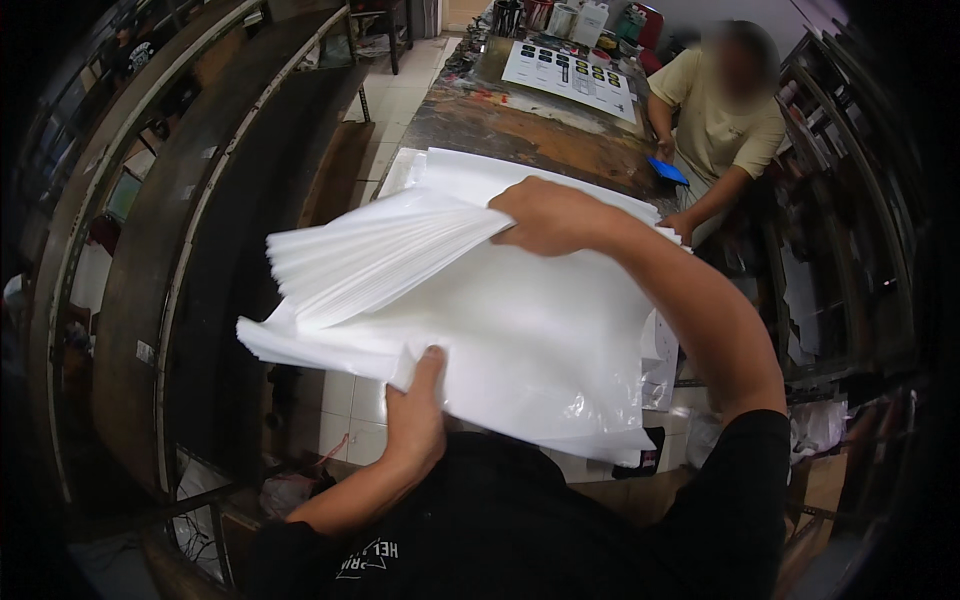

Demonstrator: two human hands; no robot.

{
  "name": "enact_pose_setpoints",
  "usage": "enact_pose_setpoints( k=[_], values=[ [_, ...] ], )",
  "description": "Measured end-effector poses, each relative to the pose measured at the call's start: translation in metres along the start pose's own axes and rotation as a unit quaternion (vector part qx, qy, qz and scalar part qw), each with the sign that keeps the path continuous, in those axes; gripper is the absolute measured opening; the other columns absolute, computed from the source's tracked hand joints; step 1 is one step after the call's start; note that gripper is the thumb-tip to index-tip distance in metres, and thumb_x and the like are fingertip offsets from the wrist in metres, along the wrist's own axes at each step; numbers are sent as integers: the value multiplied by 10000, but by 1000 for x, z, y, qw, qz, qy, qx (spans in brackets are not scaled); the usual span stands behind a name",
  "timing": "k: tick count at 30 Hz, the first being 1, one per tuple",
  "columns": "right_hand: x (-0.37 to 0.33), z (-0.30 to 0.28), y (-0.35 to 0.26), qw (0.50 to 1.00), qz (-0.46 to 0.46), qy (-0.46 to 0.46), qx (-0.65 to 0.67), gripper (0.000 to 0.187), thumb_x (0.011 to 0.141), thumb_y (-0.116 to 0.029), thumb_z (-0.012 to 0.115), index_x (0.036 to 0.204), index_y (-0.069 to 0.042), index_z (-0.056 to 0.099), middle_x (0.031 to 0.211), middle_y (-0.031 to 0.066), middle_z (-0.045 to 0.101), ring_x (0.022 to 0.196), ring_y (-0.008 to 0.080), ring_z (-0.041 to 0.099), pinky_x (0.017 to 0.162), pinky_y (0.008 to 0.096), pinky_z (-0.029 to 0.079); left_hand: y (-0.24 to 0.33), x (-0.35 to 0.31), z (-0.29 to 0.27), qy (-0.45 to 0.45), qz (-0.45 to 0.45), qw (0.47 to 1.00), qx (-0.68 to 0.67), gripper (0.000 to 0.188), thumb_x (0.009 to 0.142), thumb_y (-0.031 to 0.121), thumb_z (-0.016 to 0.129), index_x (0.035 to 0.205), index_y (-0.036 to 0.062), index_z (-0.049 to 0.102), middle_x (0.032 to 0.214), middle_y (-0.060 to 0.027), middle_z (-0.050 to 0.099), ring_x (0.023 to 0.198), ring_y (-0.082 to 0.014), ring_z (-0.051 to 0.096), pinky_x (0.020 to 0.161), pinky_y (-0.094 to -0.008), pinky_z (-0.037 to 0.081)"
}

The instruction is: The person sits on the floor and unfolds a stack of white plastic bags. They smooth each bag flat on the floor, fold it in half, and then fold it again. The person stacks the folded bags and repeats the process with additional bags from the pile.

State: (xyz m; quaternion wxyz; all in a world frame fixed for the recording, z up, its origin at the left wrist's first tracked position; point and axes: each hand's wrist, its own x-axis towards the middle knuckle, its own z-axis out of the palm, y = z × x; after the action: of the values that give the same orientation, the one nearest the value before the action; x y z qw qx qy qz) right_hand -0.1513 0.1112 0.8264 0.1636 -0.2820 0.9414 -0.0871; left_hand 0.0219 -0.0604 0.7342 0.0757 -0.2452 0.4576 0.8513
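Many white sheets point(540, 340) are spanning mid-frame; the right hand point(550, 215) is pinching a fanned bunch point(390, 255) while the left hand point(416, 408) is clamping the lower edge, steady support likely preventing creases.

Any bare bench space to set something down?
Yes: the stained workbench between white sheets and printed sheet. Crowded: far end, with cans and white jug; near end, under those sheets and right hand; right side, by a co-worker's hand.

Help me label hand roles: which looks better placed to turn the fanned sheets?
Right, probably: the right hand grips one end of the fanned white sheets, while the left hand holds the near edge of the lower sheets.
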Motion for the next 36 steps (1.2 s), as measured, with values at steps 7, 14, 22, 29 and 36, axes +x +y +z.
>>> enact_pose_setpoints(
  k=[7,14,22,29,36],
  values=[
    [15,-20,74,999,2,-10,-36,298,832,-238,596,1026,-13,613,975,201,612,942,352,559,843,396,427,-28,42,56,39,-40,998,19,488,862,259,598,1125,-127,458,1063,-181,543,939,-207,542,804,-318,448],
    [32,-18,126,998,-49,-45,-9,258,823,-178,620,1021,-13,617,874,182,632,793,298,580,734,374,441,-64,69,92,37,-2,999,-4,565,829,341,623,1052,-161,487,997,-202,575,901,-220,555,783,-309,452],
    [36,-20,154,995,-32,-87,34,281,830,-240,609,1027,-41,626,908,186,634,861,313,591,764,375,445,-85,78,115,96,10,992,76,629,826,396,602,1008,-195,486,983,-235,570,905,-243,552,796,-314,447],
    [34,-16,179,994,-42,-87,47,287,828,-239,611,1027,-33,625,893,179,637,840,305,592,755,373,447,-104,89,120,91,11,994,61,666,816,402,611,1036,-208,460,994,-249,562,919,-251,548,803,-308,447],
    [34,-11,182,995,-27,-83,43,261,827,-204,622,1022,-29,618,853,147,642,776,245,578,708,342,444,-109,91,120,88,12,995,47,671,814,406,612,1032,-208,455,997,-252,558,917,-247,549,801,-305,451]
  ],
)
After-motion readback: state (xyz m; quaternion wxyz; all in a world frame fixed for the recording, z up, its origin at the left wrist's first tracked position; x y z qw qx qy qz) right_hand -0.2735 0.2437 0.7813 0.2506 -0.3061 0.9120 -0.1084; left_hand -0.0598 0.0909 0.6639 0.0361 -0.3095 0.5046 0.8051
